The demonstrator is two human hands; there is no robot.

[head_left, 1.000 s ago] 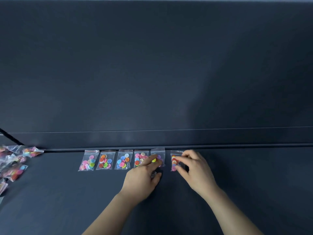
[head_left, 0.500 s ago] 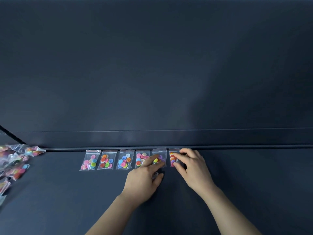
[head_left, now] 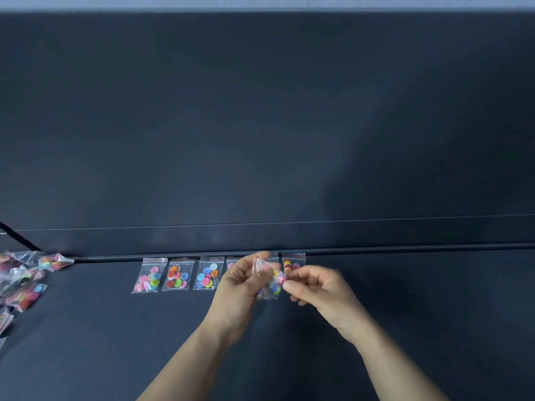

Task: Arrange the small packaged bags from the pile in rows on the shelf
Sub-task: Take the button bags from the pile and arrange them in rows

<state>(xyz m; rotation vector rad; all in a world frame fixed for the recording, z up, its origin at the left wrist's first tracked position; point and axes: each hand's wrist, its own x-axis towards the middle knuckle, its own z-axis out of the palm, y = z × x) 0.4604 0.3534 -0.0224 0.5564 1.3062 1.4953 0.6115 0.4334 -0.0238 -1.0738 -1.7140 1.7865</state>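
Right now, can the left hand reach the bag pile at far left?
Probably yes: nothing lies between the left hand and the pile along the near side of the row. But it pinches a bag with the right hand, so it isn't free.

The left hand (head_left: 240, 287) and right hand (head_left: 321, 287) pinch one small bag (head_left: 269, 280) of coloured buttons between their fingertips. Behind them a row of bags (head_left: 178, 274) lies along the back edge of the shelf (head_left: 405, 299). The pile (head_left: 23, 279) sits far left.
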